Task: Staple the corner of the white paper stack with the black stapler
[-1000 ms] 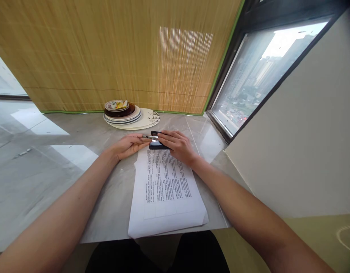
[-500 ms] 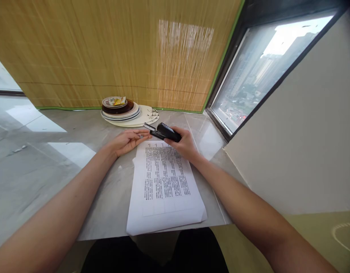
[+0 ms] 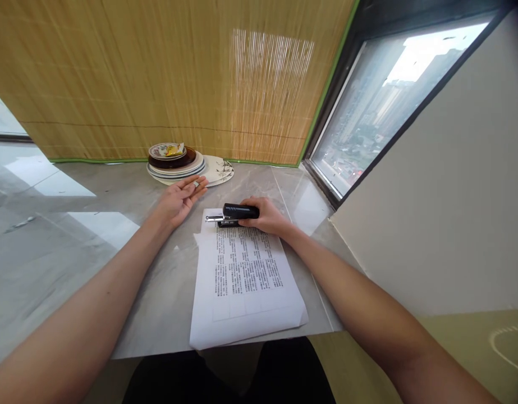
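My right hand (image 3: 265,216) is wrapped round a black stapler (image 3: 241,211), which lies on its side just over the top end of the printed sheets (image 3: 250,306). The stapler's silver magazine (image 3: 214,219) sticks out to the left. Palm up, my left hand (image 3: 180,199) is to the left of the stapler, near the plates. It holds a small silver-grey strip of staples (image 3: 196,183) at its fingers. The printed sheets lie on the grey marbled counter, reaching its front edge. Whether the stapler touches the paper I cannot tell.
A stack of plates (image 3: 174,163) with a small yellow packet (image 3: 174,150) on top stands at the back. Behind it hangs a bamboo blind (image 3: 136,73). A window (image 3: 376,112) and a white wall (image 3: 452,196) bound the right side.
My right hand has lowered the stapler towards me and turned it level over the paper. My left hand has moved back and left, away from the stapler, with the staples still in it.
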### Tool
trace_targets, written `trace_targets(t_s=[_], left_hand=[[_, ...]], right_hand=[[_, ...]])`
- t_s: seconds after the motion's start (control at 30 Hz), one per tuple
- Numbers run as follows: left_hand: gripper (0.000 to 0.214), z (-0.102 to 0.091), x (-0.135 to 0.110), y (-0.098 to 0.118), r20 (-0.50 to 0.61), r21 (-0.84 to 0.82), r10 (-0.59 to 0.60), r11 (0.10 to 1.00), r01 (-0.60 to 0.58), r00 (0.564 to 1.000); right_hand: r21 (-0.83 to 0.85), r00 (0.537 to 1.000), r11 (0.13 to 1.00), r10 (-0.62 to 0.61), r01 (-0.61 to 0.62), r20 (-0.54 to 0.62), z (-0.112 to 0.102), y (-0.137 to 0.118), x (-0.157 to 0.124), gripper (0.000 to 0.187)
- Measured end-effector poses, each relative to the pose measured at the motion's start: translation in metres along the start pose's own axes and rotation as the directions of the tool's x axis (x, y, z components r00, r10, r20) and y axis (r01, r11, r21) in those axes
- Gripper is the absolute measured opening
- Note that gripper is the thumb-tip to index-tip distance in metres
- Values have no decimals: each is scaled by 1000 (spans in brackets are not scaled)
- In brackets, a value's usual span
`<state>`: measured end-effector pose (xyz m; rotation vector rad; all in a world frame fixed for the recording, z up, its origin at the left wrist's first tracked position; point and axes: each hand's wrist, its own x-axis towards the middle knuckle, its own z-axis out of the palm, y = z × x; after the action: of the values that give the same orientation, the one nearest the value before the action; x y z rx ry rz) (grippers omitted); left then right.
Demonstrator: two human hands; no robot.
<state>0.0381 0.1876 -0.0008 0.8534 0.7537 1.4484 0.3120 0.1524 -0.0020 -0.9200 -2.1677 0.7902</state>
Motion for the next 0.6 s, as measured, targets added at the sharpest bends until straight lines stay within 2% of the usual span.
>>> trace_targets(t_s=[0.1,0.17,0.23,0.33,0.4,0.5,0.6], left_hand=[[21,5,-5,4,62,0,88,996,-88,994],[16,6,-8,6,103,15,105,994,-107,989],[16,5,-11,7,149,38,112,992,-119,982],[27,2,-15,8,260,44,146,986,-163,954],[35,1,-18,8,365,47,154,982,-183,918],[43,3,-24,8,503,78,109,982,-170,858],[49,9,-29,9,578,113,34,986,-122,816]], right_hand=[[-40,1000,999,13,-12,20,-2,3,0,20],[-78,1000,997,-6,7,11,-3,3,0,22],[-144,994,988,-73,61,-80,-3,-1,-1,27],[-361,937,918,-257,161,-235,2,-17,-2,31],[-535,910,816,-368,219,-190,10,-31,-3,31],[-668,902,676,-431,312,-15,25,-50,-5,39],[-679,887,639,-459,362,40,36,-60,-6,38]])
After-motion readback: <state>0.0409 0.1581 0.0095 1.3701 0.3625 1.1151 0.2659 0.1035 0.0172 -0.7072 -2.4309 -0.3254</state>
